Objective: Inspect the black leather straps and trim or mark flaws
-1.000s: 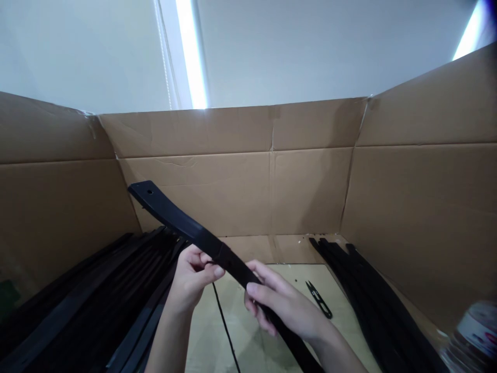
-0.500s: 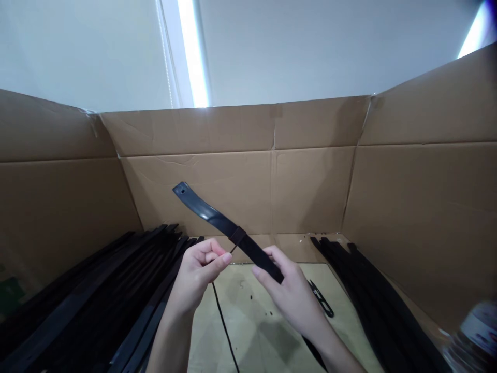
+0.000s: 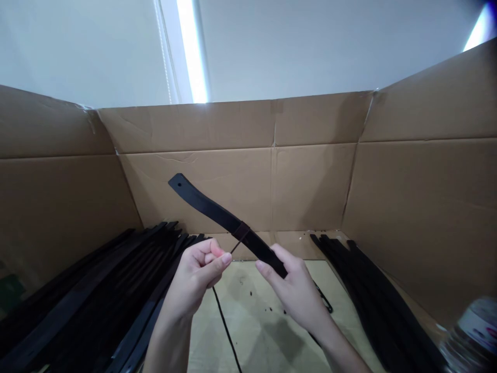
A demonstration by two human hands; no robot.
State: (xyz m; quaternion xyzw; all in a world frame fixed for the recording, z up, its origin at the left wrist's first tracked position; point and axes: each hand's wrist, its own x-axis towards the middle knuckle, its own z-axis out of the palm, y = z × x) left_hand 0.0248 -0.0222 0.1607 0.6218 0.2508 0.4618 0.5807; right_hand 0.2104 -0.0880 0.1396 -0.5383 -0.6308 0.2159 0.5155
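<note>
Pinched in the right hand [image 3: 297, 290], light, bendy black strap [image 3: 217, 217] pointing to ten o'clock, left hand [image 3: 198, 274] nipping its thread [image 3: 235, 244].

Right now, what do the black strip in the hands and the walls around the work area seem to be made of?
The black strip looks like smooth leather or a synthetic stand-in: it bends in a gentle curve, has a dull sheen and a punched hole near its free end; which of the two cannot be told. The walls look like plain brown corrugated cardboard: matte, with fold creases and a taped seam.
</note>
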